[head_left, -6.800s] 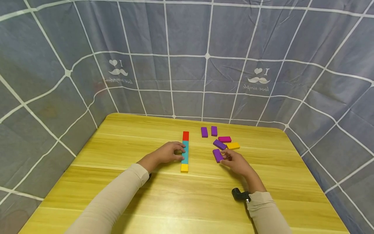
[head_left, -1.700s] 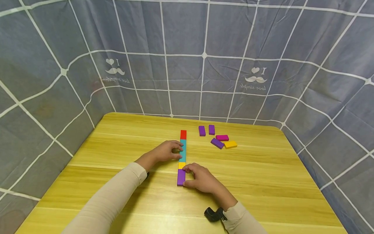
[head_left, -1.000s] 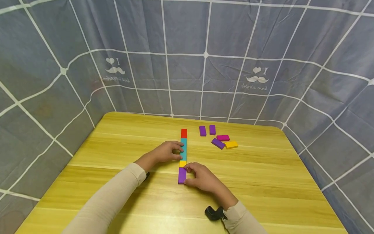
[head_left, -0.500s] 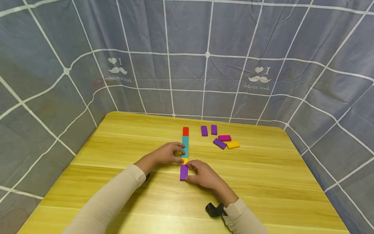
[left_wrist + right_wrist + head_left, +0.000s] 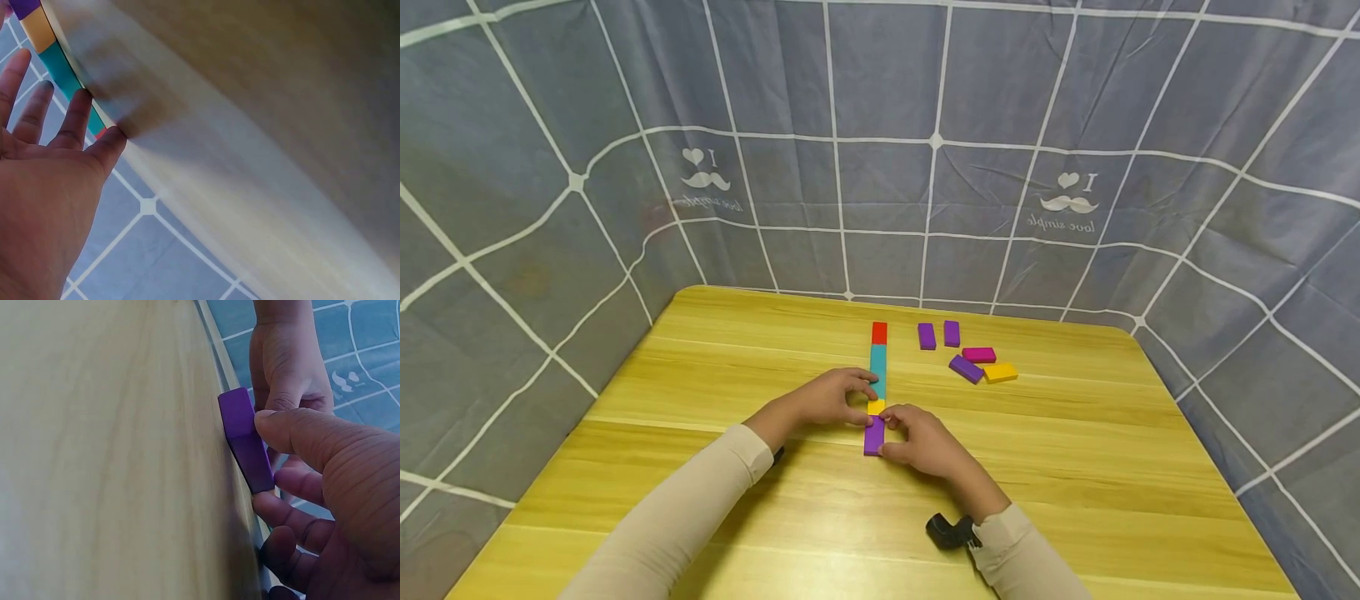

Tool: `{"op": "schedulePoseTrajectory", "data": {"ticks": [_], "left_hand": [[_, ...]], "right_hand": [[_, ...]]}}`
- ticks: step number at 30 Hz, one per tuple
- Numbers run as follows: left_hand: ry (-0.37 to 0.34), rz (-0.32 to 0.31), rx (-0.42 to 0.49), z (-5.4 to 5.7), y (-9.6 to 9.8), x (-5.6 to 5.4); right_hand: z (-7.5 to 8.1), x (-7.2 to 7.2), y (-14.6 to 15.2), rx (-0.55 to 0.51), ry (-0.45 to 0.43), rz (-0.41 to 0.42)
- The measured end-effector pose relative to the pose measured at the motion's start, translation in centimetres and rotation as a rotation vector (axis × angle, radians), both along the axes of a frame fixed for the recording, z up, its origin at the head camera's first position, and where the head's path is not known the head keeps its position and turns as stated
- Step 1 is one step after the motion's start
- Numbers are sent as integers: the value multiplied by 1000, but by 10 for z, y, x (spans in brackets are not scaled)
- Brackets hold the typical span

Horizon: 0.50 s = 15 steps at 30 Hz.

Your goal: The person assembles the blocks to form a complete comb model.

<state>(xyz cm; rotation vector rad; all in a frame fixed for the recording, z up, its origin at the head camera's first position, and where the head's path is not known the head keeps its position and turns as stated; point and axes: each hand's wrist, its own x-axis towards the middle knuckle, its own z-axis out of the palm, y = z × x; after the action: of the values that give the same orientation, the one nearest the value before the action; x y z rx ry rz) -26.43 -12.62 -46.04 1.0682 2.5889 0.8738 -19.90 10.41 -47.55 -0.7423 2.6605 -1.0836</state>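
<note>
1. Centrally, the row-end purple block lies flat on the table, its far end meeting the yellow row block
2. Handling (estimate): light, rigid and not fragile; smooth faces may slip on the tabletop. Take hold by the long sides or the short ends
3. Change: in the earliest frame this block lay well to the right of the row, at the right fingertips; it now forms the row's near end. Since half a second ago the row has shifted slightly away from the person, and the left thumb has come down beside this block
4. Right hand, right of the block: thumb and forefinger bent, pinching it near its two ends
5. Left hand, left of and beyond the block: fingers spread, tips against the row's side
6. In line beyond the block, after yellow: the blue section, then the red block
7. Beyond the block and to its right: two loose purple blocks, a slanted purple block, a magenta block and a loose yellow block
8. Farthest beyond the block: a grey curtain with white grid lines
</note>
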Motion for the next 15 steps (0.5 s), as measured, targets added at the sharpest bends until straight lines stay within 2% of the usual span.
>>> {"op": "schedulePoseTrajectory", "data": {"ticks": [15], "left_hand": [[-10,-4,22,-2,2,-2]], "right_hand": [[-2,-8,-2,-38,-7,-26]]}}
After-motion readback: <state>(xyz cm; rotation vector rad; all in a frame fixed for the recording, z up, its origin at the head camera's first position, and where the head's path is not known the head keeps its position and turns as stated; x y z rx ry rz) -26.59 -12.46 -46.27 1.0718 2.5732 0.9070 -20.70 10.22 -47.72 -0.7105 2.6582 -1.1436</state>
